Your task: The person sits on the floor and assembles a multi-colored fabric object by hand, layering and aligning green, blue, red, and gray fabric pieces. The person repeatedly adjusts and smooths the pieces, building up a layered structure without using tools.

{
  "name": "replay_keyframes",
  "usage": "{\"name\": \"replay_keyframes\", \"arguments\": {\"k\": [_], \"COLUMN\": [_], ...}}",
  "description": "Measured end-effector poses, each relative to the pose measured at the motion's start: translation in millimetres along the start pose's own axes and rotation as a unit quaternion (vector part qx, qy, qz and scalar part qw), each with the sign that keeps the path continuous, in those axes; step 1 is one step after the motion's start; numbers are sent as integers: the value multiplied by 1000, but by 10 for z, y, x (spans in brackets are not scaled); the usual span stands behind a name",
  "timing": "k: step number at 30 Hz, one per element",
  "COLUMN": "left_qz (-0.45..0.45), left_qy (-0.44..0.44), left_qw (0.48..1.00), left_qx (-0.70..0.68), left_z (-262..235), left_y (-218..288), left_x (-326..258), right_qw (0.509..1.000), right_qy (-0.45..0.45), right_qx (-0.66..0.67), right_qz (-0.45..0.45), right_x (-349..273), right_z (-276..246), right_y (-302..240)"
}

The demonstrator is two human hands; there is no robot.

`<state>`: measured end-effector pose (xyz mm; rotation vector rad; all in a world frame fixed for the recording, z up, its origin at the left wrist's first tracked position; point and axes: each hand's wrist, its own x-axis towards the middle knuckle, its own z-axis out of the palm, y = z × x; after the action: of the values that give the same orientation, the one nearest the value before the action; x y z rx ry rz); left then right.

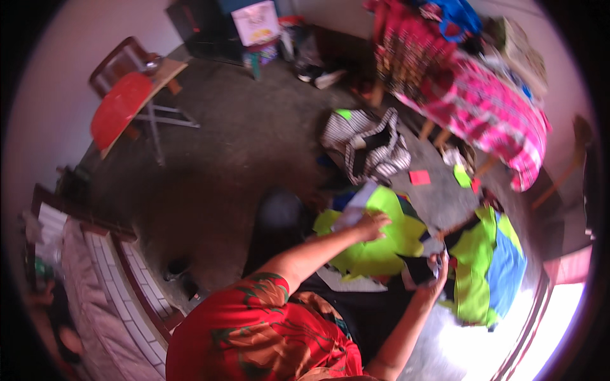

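A lime-green piece of cloth [403, 219] with a jagged outline is spread over my lap, with grey, blue and dark cloth beneath and beside it. My left hand [373, 227] lies on its upper part, fingers stretched out. At the cloth's right edge, my right hand [438, 265] is closed around something small and pale; blur hides what it is. A greyish, pointed shape [433, 245] shows just above those fingers. To the right of that hand lies a heap of lime-green and blue cloth [480, 267].
A striped bag [378, 149] sits on the floor ahead, with red [419, 177] and green scraps [462, 175] to its right. A pink-covered bed or table [483, 117] stands far right. A red-topped table [124, 111] and a chair [117, 63] are far left.
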<state>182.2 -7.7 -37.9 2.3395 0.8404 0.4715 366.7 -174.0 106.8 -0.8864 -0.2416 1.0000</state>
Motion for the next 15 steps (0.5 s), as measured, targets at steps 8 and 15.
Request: {"name": "replay_keyframes", "arguments": {"k": [8,15], "left_qz": [-38,4], "left_qy": [-48,-79], "left_qw": [945,892], "left_qx": [-321,-445], "left_z": [-841,-940], "left_y": [1049,1568], "left_x": [-466,-803], "right_qw": [991,995], "right_qy": [-122,-81], "right_qx": [15,-50], "right_qz": [48,23], "right_x": [-303,-544], "right_z": [306,504], "right_y": [0,134]}}
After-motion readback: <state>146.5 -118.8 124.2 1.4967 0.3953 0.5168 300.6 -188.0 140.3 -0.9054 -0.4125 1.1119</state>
